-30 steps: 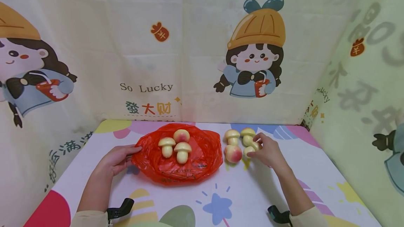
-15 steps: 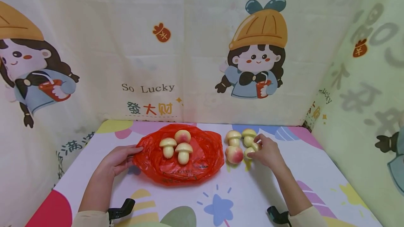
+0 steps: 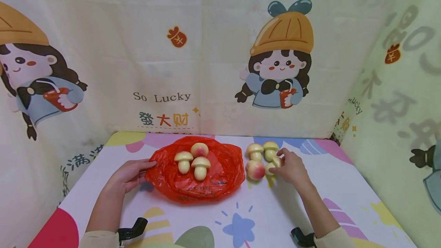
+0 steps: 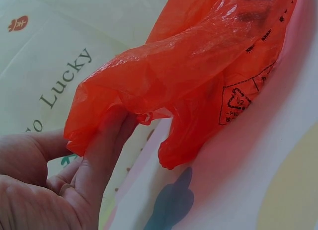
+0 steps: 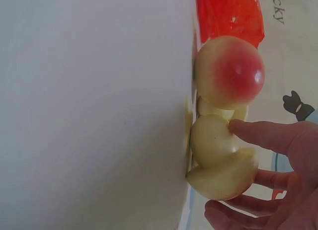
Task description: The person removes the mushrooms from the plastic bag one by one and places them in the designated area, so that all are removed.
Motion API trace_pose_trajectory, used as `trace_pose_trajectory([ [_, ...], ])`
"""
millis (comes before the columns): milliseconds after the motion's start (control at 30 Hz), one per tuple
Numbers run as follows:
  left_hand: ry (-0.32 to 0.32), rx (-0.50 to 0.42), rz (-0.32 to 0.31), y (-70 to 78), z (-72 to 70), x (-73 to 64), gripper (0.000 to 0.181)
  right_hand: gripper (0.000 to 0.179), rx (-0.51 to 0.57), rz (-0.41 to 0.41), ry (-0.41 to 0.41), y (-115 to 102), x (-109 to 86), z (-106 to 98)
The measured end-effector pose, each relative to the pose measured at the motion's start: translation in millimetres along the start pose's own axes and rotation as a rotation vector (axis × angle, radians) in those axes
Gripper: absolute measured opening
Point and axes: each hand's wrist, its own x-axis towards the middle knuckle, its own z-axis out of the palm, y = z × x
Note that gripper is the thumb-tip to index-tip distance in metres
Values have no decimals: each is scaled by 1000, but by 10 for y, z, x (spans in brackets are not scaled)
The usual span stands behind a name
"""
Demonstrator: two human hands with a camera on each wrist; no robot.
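A red plastic bag lies spread wide on the table, with two toy mushrooms and a toy peach in it. My left hand holds the bag's left rim, and the thin plastic drapes over its fingers. To the right of the bag, my right hand grips a pale toy mushroom, thumb on the stem and fingers around the cap. Beside it are a pink-and-cream peach and two more mushrooms, one at the left and one behind.
A printed cloth covers the table. Behind it hangs a pale curtain with cartoon figures, and another stretch of cloth stands along the right side. A black wrist camera sits on each wrist.
My right hand has shifted very slightly at the mushroom, which seems a little tilted. The left hand and bag stay as they were; the whole view has drifted slightly.
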Motion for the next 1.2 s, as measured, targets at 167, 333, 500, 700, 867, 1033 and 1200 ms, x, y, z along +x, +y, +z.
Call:
trace_pose_trajectory([
  [167, -4, 0, 4, -6, -6, 1, 69, 58, -2, -14, 0, -11, -16, -14],
  [333, -5, -1, 4, -4, -7, -4, 69, 59, 0, -36, 12, -32, -34, -30],
  [500, -1, 4, 3, 0, -1, -10, 70, 57, 19, -88, 68, -64, -61, -30],
  [700, -1, -2, 2, 6, 8, -17, 70, 50, 87, -166, 152, -166, -72, -5],
  [867, -5, -7, 4, 13, 15, -22, 69, 48, 151, -259, 117, -278, -49, 73],
  [1033, -4, -1, 3, 16, 19, -25, 70, 51, 167, -297, 3, -368, -36, 158],
  [1200, -2, 3, 5, 8, 17, -18, 69, 52, 128, -292, -71, -416, -40, 210],
])
